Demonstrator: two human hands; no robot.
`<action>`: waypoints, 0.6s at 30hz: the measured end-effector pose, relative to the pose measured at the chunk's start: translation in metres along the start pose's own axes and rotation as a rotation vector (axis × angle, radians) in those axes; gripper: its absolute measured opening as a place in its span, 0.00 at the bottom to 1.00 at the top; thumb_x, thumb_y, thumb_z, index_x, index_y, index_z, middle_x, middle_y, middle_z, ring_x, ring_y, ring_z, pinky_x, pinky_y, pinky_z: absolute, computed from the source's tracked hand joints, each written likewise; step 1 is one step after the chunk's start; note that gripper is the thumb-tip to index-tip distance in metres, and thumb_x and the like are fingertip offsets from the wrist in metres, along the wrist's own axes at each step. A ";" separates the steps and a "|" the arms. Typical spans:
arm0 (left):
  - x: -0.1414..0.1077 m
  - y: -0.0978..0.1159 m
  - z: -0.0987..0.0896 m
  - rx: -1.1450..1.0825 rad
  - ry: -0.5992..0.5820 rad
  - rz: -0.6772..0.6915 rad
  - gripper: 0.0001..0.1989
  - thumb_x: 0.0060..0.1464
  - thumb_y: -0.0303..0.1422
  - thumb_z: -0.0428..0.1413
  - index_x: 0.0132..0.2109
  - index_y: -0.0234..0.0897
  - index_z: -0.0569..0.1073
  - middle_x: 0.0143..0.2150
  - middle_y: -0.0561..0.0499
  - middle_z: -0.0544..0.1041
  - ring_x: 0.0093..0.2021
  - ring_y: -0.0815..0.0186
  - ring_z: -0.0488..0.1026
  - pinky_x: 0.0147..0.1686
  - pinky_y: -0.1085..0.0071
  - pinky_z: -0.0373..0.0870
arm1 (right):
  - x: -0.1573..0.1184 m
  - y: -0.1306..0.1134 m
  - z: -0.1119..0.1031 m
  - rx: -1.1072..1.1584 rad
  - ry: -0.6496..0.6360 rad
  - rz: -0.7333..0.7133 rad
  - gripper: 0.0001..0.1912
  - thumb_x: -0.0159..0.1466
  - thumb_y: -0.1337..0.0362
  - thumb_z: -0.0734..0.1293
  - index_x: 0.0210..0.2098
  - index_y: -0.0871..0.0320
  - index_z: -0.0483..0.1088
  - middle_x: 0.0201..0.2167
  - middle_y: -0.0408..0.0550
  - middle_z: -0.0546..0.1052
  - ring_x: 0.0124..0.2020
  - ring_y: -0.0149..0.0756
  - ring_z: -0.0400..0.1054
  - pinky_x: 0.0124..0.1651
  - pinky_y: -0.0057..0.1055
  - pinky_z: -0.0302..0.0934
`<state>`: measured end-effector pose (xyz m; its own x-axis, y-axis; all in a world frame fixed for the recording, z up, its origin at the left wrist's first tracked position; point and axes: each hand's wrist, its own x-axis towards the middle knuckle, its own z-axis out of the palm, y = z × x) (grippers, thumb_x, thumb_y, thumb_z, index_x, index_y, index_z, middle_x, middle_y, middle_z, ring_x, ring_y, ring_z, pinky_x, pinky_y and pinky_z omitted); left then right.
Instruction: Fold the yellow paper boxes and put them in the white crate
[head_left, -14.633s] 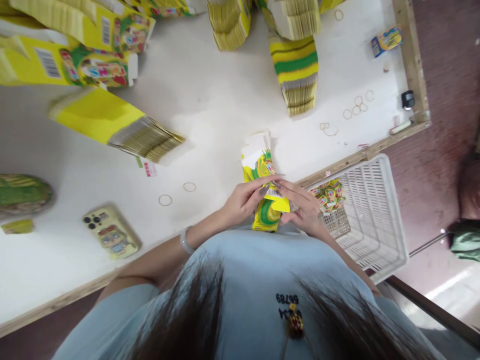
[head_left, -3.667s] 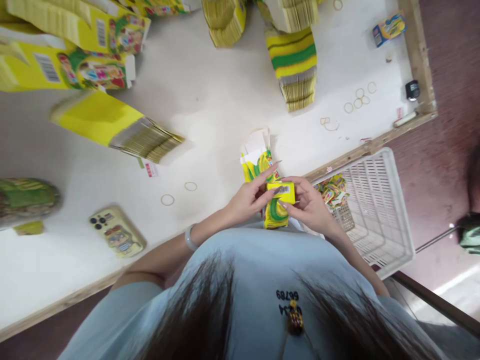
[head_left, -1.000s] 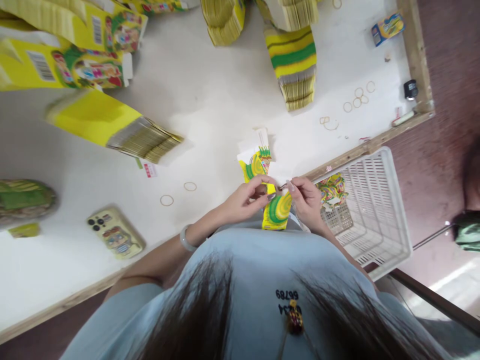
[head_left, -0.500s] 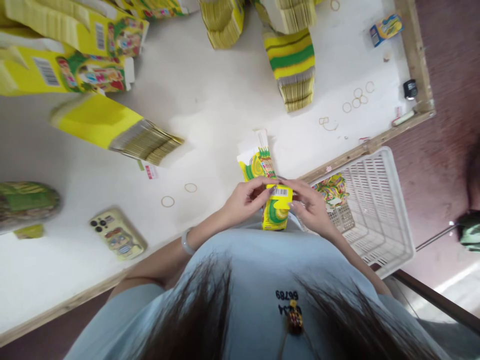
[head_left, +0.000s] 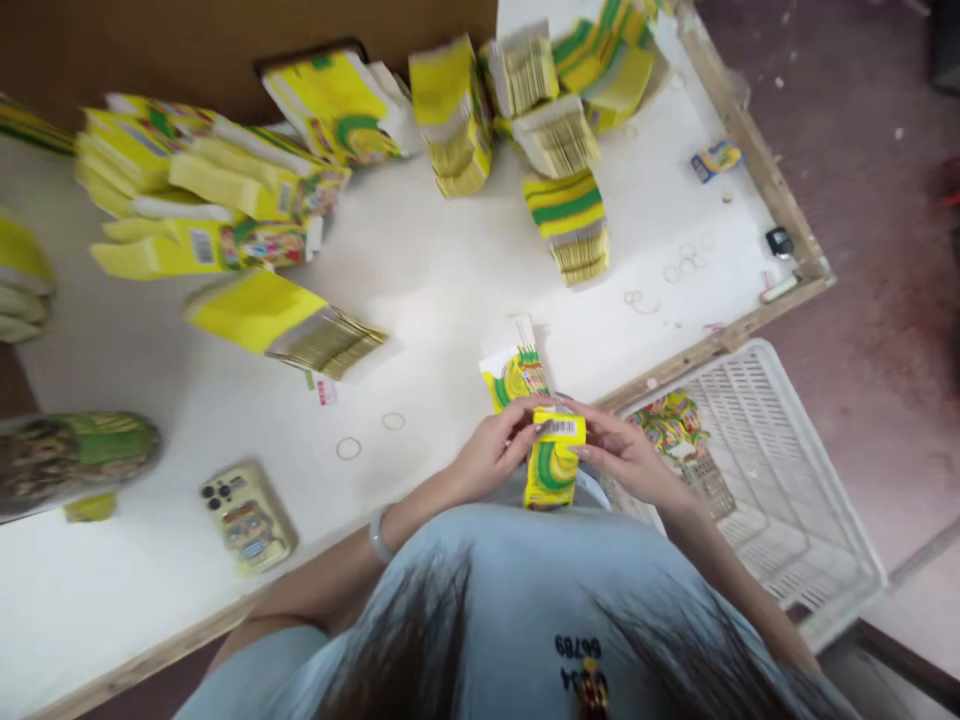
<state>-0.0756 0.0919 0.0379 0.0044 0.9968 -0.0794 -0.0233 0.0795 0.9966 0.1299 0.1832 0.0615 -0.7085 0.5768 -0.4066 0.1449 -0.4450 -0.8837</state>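
A small yellow and green carton [head_left: 553,475] with a barcode near its upper end is held close to my shirt, at the table's front edge. My left hand [head_left: 496,452] pinches its left side, thumb by the barcode. On the opposite side, my right hand [head_left: 628,455] is closed on the carton, with fingers at its top and side. Just beyond my fingers, a few flat printed cartons [head_left: 517,375] lie on the white table, partly covered by my hands. Part of a pale rounded rim shows below my right hand.
Bundles of folded yellow cartons [head_left: 566,215] and another stack [head_left: 300,320] lie farther back. A phone [head_left: 247,515] and a filled bag [head_left: 90,450] are at left. Rubber bands [head_left: 349,448] are scattered about. A white plastic basket [head_left: 787,490] with colourful packets stands at right.
My view has tilted up, so the table things sit lower in the picture and more of the back shows. Both hands still hold the carton, with only slight finger movement.
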 end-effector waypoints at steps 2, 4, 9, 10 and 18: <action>0.001 0.000 0.003 0.051 0.014 0.047 0.19 0.71 0.41 0.47 0.60 0.36 0.70 0.50 0.41 0.81 0.47 0.58 0.78 0.47 0.64 0.76 | -0.001 0.005 0.003 0.064 0.092 0.008 0.25 0.60 0.54 0.78 0.57 0.48 0.78 0.54 0.51 0.83 0.50 0.42 0.81 0.50 0.38 0.78; 0.004 0.001 0.006 0.094 -0.005 0.057 0.19 0.71 0.40 0.47 0.60 0.36 0.70 0.52 0.40 0.81 0.50 0.56 0.78 0.51 0.60 0.76 | -0.003 0.012 0.005 0.101 0.172 0.045 0.24 0.59 0.55 0.79 0.55 0.47 0.80 0.53 0.52 0.84 0.49 0.43 0.81 0.48 0.39 0.79; 0.009 0.010 0.014 0.162 0.054 0.038 0.18 0.70 0.38 0.46 0.56 0.35 0.74 0.52 0.39 0.81 0.49 0.57 0.78 0.52 0.61 0.75 | -0.009 0.034 -0.001 0.128 0.293 0.075 0.26 0.54 0.51 0.81 0.50 0.50 0.83 0.52 0.55 0.83 0.45 0.50 0.83 0.42 0.42 0.81; 0.008 0.010 0.016 0.173 0.085 0.035 0.18 0.70 0.38 0.46 0.55 0.35 0.75 0.50 0.40 0.81 0.46 0.58 0.78 0.50 0.62 0.75 | -0.009 0.039 -0.002 0.093 0.324 0.050 0.26 0.54 0.49 0.81 0.49 0.51 0.83 0.53 0.54 0.83 0.47 0.51 0.82 0.43 0.42 0.81; 0.014 0.009 0.015 0.149 0.320 0.060 0.19 0.69 0.45 0.47 0.50 0.37 0.75 0.43 0.44 0.79 0.41 0.60 0.74 0.44 0.64 0.73 | 0.024 0.025 0.014 -0.068 0.349 -0.185 0.31 0.55 0.44 0.78 0.52 0.55 0.82 0.47 0.53 0.85 0.38 0.44 0.82 0.42 0.38 0.81</action>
<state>-0.0607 0.1063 0.0461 -0.3059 0.9521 0.0000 0.1325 0.0425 0.9903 0.1068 0.1767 0.0322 -0.4509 0.8464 -0.2834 0.0904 -0.2725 -0.9579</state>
